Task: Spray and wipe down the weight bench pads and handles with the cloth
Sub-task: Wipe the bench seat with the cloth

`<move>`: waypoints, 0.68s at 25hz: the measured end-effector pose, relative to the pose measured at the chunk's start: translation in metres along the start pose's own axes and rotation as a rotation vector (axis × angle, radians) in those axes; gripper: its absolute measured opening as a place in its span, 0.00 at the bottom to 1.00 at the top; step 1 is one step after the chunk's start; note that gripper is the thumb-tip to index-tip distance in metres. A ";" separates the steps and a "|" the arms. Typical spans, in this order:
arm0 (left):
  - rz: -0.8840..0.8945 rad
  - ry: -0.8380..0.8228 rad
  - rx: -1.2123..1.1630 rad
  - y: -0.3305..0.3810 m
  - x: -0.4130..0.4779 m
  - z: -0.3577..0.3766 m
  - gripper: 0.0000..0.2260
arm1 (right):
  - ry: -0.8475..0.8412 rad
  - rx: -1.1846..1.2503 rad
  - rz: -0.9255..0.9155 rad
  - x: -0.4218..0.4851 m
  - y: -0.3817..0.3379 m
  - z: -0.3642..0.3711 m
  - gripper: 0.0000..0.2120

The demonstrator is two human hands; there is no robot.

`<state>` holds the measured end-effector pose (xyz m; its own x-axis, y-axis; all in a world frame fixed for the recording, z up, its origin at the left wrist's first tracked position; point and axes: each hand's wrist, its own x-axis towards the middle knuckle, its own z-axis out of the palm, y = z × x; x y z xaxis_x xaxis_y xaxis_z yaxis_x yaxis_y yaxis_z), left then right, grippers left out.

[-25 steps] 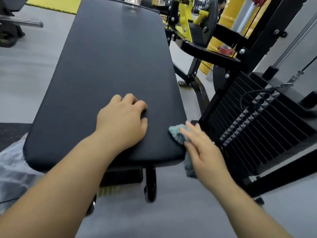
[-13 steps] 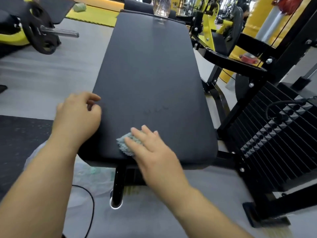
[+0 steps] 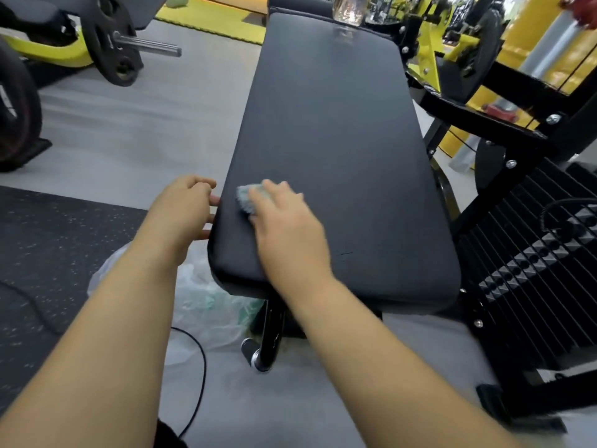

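A long black weight bench pad (image 3: 329, 130) runs away from me up the middle of the view. My right hand (image 3: 284, 218) lies flat on its near left part and presses a small grey-green cloth (image 3: 247, 197) onto the pad; the cloth sticks out past the fingertips. My left hand (image 3: 184, 206) grips the pad's left edge, fingers curled around the side. A clear bottle (image 3: 350, 9) stands at the far end of the pad, cut off by the top edge.
A black weight stack machine (image 3: 529, 253) with yellow parts stands close on the right. A barbell with plates (image 3: 113, 43) rests at far left. A crumpled plastic bag (image 3: 200, 305) and a black cable (image 3: 200, 367) lie on the grey floor under the bench's near end, by its leg (image 3: 269, 334).
My right hand has swept the cloth from the pad's near right corner across to its left side. My left hand left the pad's top and took hold of the left edge.
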<state>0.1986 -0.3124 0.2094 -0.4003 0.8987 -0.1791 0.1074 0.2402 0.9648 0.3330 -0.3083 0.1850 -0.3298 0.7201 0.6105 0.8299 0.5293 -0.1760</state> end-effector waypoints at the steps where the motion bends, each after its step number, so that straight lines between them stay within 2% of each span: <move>1: 0.000 -0.008 -0.001 0.000 0.000 0.000 0.11 | 0.000 0.043 -0.086 -0.009 -0.008 -0.001 0.15; 3: 0.003 -0.022 0.008 -0.001 -0.003 0.001 0.12 | -0.088 0.112 -0.267 -0.028 0.001 -0.018 0.14; 5: 0.031 -0.027 0.051 -0.002 -0.005 0.001 0.12 | -0.101 0.108 -0.289 -0.046 0.037 -0.039 0.14; 6: 0.053 -0.016 0.089 -0.004 -0.006 0.000 0.12 | -0.073 0.076 -0.219 -0.053 0.058 -0.050 0.14; 8: 0.105 0.034 0.162 -0.007 -0.010 0.004 0.11 | 0.025 0.031 0.037 -0.057 0.083 -0.065 0.14; 10: 0.156 0.086 0.251 -0.010 -0.015 0.012 0.12 | 0.133 -0.024 0.199 -0.057 0.068 -0.054 0.13; 11: 0.171 0.105 0.305 -0.011 -0.018 0.016 0.13 | 0.178 -0.035 0.158 -0.056 0.050 -0.041 0.13; 14: 0.197 0.148 0.320 -0.012 -0.021 0.020 0.15 | 0.178 0.032 -0.232 -0.061 0.000 -0.010 0.12; 16: 0.213 0.157 0.292 -0.009 -0.024 0.019 0.15 | 0.122 -0.002 -0.502 -0.063 0.009 -0.014 0.13; 17: 0.255 0.170 0.354 -0.008 -0.026 0.019 0.15 | 0.103 -0.037 -0.624 -0.065 0.024 -0.021 0.13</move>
<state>0.2252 -0.3309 0.2030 -0.4608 0.8797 0.1175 0.5136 0.1563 0.8437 0.3836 -0.3519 0.1572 -0.7134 0.2330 0.6609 0.5111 0.8182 0.2632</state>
